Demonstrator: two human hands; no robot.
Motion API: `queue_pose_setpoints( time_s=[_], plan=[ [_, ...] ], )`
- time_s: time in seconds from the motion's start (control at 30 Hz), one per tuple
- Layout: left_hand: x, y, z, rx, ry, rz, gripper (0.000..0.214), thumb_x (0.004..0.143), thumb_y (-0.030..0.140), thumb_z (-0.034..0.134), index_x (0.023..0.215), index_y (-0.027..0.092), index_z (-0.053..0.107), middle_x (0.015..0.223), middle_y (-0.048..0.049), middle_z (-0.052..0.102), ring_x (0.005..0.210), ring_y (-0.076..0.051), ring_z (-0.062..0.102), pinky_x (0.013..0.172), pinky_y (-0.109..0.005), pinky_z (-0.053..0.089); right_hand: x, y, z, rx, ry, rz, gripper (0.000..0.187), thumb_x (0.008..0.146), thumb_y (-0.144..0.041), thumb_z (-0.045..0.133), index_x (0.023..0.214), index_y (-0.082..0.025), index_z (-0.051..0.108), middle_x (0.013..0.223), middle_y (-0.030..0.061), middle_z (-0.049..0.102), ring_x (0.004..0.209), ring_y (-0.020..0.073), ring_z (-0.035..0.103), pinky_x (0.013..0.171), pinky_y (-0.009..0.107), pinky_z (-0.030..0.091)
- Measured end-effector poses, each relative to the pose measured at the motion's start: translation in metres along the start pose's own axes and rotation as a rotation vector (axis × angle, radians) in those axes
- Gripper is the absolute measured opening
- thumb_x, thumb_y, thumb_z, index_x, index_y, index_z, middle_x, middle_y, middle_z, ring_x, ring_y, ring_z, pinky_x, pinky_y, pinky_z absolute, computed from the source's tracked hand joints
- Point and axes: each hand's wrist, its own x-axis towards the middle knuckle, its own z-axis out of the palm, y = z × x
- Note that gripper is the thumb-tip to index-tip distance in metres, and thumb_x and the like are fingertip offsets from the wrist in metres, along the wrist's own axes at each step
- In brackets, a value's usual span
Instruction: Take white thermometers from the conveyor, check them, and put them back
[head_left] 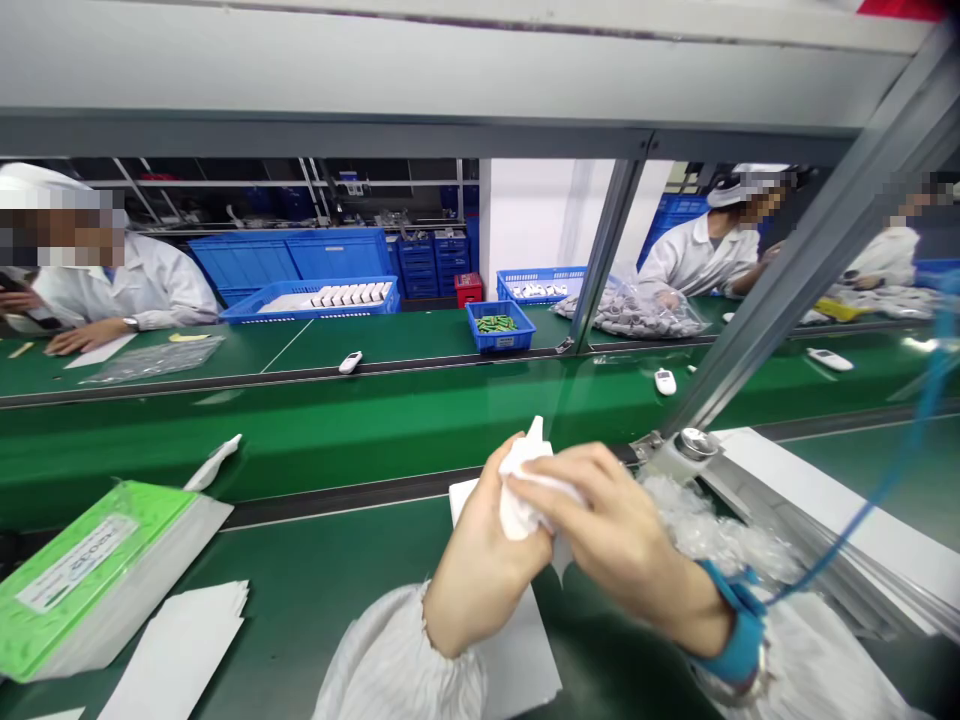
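Observation:
Over the near bench, both my hands meet in front of me. My left hand (484,560) is closed around a white handheld device (535,430), whose narrow tip points up and away. Against its body my right hand (619,530) presses a white wipe (551,488), pinched in bent fingers; a corner of the wipe hangs below. Most of the device is hidden by fingers and wipe. Beneath my hands lies a white sheet or pad (517,660) on the green bench. A blue wrist strap with a coiled cord is on my right wrist.
A green conveyor (420,420) carries several white devices (664,381). At left sit a green-topped pack (90,570) and white papers (180,650). A white-bodied dispenser with a metal top (695,445) and clear plastic bags stand right, near a slanted metal post (810,230). Co-workers sit opposite.

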Motion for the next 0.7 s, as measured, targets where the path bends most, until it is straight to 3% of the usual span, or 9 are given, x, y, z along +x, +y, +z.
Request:
queue_pose_setpoints(
  time_s=[0.07, 0.23, 0.33, 0.4, 0.5, 0.6, 0.7],
  plan=[
    [0.000, -0.003, -0.001, 0.038, 0.010, -0.006, 0.060, 0.076, 0.011, 0.066, 0.132, 0.023, 0.049, 0.089, -0.0020, 0.066, 0.083, -0.018, 0.065, 0.071, -0.027, 0.054, -0.004, -0.001, 0.000, -0.012, 0.029, 0.024, 0.029, 0.093, -0.007, 0.052, 0.118, -0.015, 0.065, 0.106, 0.0108, 0.069, 0.092, 0.0213, 0.058, 0.078, 0.036, 0.056],
    [0.002, -0.013, -0.004, 0.031, -0.042, 0.029, 0.067, 0.073, 0.011, 0.069, 0.135, 0.025, 0.047, 0.084, 0.0001, 0.062, 0.062, -0.010, 0.055, 0.049, -0.018, 0.042, -0.012, 0.010, -0.006, 0.002, -0.039, -0.041, 0.029, 0.098, -0.012, 0.044, 0.121, -0.017, 0.062, 0.105, 0.0087, 0.070, 0.093, 0.0206, 0.058, 0.078, 0.036, 0.055],
    [0.003, -0.011, -0.006, 0.049, -0.017, -0.034, 0.068, 0.077, 0.012, 0.066, 0.139, 0.027, 0.040, 0.077, 0.0042, 0.058, 0.045, -0.003, 0.040, 0.038, -0.016, 0.032, -0.024, 0.036, -0.006, -0.235, -0.086, 0.144, 0.027, 0.098, -0.014, 0.046, 0.118, -0.018, 0.063, 0.109, 0.0113, 0.067, 0.094, 0.0226, 0.057, 0.078, 0.038, 0.053],
    [0.002, -0.004, -0.006, 0.043, -0.004, -0.070, 0.072, 0.079, 0.013, 0.065, 0.142, 0.030, 0.035, 0.077, 0.0058, 0.057, 0.041, -0.002, 0.034, 0.034, -0.015, 0.027, -0.038, 0.055, -0.001, -0.387, -0.183, 0.283, 0.026, 0.097, -0.014, 0.045, 0.114, -0.018, 0.065, 0.107, 0.0119, 0.066, 0.091, 0.0237, 0.057, 0.075, 0.038, 0.052],
    [-0.001, 0.007, -0.005, 0.003, -0.003, -0.092, 0.076, 0.079, 0.015, 0.065, 0.145, 0.032, 0.031, 0.073, 0.0071, 0.055, 0.039, -0.002, 0.032, 0.032, -0.014, 0.026, -0.063, 0.073, 0.010, -0.467, -0.282, 0.353, 0.026, 0.096, -0.017, 0.044, 0.102, -0.018, 0.070, 0.099, 0.0141, 0.067, 0.087, 0.0271, 0.057, 0.071, 0.042, 0.051],
    [-0.006, 0.010, -0.007, 0.004, 0.041, -0.054, 0.074, 0.081, 0.016, 0.065, 0.145, 0.031, 0.032, 0.074, 0.0068, 0.055, 0.037, 0.000, 0.033, 0.031, -0.013, 0.025, -0.078, 0.071, 0.012, -0.452, -0.298, 0.372, 0.027, 0.097, -0.026, 0.046, 0.102, -0.018, 0.070, 0.109, 0.0163, 0.067, 0.102, 0.0330, 0.057, 0.075, 0.047, 0.051],
    [-0.011, 0.003, -0.018, 0.042, 0.123, -0.028, 0.070, 0.080, 0.015, 0.066, 0.142, 0.028, 0.035, 0.077, 0.0065, 0.057, 0.035, 0.000, 0.037, 0.031, -0.014, 0.030, -0.079, 0.057, 0.005, -0.307, -0.295, 0.396, 0.026, 0.098, -0.032, 0.047, 0.109, -0.019, 0.068, 0.116, 0.0125, 0.067, 0.108, 0.0309, 0.057, 0.084, 0.049, 0.052]
  ],
)
